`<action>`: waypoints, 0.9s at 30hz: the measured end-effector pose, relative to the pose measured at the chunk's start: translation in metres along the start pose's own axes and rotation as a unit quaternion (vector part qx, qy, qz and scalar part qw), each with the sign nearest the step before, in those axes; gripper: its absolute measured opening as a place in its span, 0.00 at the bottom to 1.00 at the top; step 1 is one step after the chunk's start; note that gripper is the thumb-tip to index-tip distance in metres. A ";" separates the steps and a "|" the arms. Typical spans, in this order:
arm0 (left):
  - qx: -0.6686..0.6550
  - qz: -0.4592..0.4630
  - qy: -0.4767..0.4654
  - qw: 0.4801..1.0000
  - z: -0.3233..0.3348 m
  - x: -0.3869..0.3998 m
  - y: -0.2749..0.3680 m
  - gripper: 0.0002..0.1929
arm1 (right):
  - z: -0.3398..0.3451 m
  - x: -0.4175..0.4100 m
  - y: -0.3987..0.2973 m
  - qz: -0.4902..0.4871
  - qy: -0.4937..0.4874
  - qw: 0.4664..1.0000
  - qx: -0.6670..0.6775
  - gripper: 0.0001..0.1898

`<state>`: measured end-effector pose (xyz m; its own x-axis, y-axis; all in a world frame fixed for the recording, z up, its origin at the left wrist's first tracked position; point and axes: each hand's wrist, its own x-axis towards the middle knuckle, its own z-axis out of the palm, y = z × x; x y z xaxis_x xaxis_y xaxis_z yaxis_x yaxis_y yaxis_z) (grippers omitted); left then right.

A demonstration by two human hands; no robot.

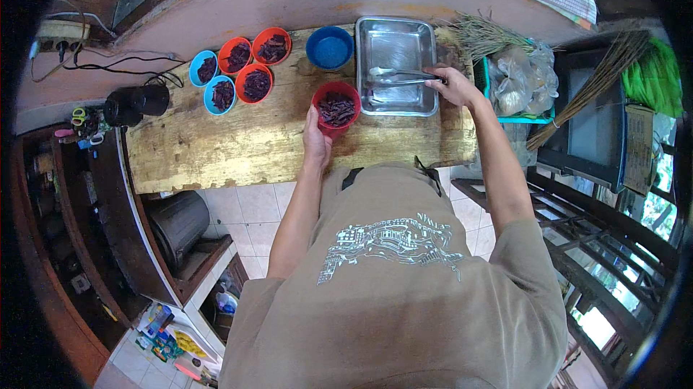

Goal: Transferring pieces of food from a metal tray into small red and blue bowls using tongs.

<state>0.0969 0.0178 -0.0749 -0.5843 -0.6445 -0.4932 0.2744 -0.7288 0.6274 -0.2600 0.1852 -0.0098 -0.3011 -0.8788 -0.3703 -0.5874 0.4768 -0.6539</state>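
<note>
My left hand (317, 141) grips a red plastic cup (331, 131) by its side. Dark purplish dried pieces (337, 109) fill much of that cup. In my right hand (453, 84) is a pair of metal tongs (403, 72), held by the dark handle end, with the jaws apart over a stainless steel tray (396, 109). Nothing shows between the jaws. Left of the tray stands a dark blue cup (329, 49), whose inside looks blue and bare. Further left, several orange and light blue cups (254, 83) hold similar dark pieces.
The cups and tray stand on a worn wooden table (233, 145). To the right are a teal basket (525, 119) with plastic bags (511, 77) and a bundle of thin sticks (590, 91). Black cups (132, 104) and cables (124, 64) lie at the left end.
</note>
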 end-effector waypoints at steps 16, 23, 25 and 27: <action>-0.008 -0.013 0.006 1.000 -0.006 0.006 0.003 0.27 | -0.012 -0.002 -0.004 0.030 -0.101 0.994 0.031 0.21; -0.011 -0.011 0.007 1.000 -0.003 0.006 0.001 0.27 | -0.027 -0.026 0.010 0.100 -0.108 0.987 0.062 0.22; -0.027 -0.010 0.006 1.000 -0.006 0.007 -0.001 0.27 | -0.027 -0.028 0.006 0.117 -0.112 0.984 0.069 0.22; -0.032 -0.013 -0.006 0.999 -0.006 0.008 0.000 0.27 | -0.026 -0.029 0.006 0.135 -0.115 0.981 0.076 0.22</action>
<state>0.0968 0.0116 -0.0828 -0.6005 -0.6227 -0.5016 0.3065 -0.7587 0.5749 -0.2746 0.2134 0.0143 -0.2437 -0.7003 -0.6710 -0.3860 0.7047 -0.5953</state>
